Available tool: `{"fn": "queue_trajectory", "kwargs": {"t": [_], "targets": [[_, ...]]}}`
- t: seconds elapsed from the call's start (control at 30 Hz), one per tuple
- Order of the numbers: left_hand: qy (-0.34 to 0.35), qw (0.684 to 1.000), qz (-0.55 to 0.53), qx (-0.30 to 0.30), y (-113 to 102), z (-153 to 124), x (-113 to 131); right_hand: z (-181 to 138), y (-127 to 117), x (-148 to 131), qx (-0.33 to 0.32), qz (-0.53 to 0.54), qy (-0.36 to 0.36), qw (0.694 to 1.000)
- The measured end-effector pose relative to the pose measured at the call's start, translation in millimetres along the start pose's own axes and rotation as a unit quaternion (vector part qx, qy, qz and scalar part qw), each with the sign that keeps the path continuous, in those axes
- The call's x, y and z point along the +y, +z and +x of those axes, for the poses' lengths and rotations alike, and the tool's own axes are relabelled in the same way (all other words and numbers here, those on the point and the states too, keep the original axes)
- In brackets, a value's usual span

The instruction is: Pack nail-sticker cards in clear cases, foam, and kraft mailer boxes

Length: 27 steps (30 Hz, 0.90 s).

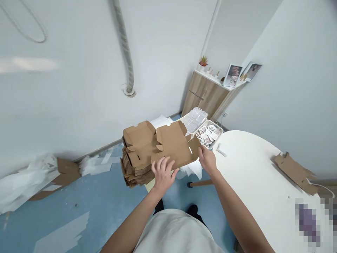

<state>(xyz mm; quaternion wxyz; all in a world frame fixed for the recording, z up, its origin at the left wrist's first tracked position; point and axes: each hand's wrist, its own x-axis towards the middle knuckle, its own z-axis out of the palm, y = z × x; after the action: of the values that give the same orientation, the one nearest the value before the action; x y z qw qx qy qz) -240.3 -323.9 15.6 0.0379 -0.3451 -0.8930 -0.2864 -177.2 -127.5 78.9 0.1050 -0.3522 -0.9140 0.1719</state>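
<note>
A flat, unfolded cardboard box (173,140) with die-cut flaps and slots is held over the right side of a tall stack of similar flat cardboard boxes (139,154). My right hand (207,160) pinches the right end flap, beside a slot that shows white through it. On the near edge of the same box lies my left hand (162,174), its fingers spread and its thumb out to the right. The underside of the box is hidden.
Behind the stack are clear plastic trays (196,117) and a white basket (210,131) of small printed packets. At right a white round table (244,168) bears another cardboard piece (296,174) and a small white box (221,150). Plastic wrapping (31,175) lies along the wall.
</note>
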Motion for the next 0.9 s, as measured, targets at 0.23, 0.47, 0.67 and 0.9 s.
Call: {"fn": "queue_trajectory", "kwargs": {"t": [0.23,0.47,0.67,0.9], "targets": [[-0.13,0.971,-0.182,0.088,42.1,8.8,70.2,-55.0,-46.9,108.6,0.156,0.182,0.139,0.961],[-0.062,0.832,-0.512,-0.204,107.5,-1.8,167.2,-131.7,-65.5,235.8,0.277,0.171,0.291,0.9],[-0.043,0.849,-0.443,-0.283,172.8,-15.1,228.7,-192.3,-55.4,310.5,0.27,0.188,0.364,0.871],[-0.045,0.869,-0.347,-0.349,225.9,-31.2,254.9,-243.4,-23.7,355.2,0.216,0.286,0.383,0.851]]}}
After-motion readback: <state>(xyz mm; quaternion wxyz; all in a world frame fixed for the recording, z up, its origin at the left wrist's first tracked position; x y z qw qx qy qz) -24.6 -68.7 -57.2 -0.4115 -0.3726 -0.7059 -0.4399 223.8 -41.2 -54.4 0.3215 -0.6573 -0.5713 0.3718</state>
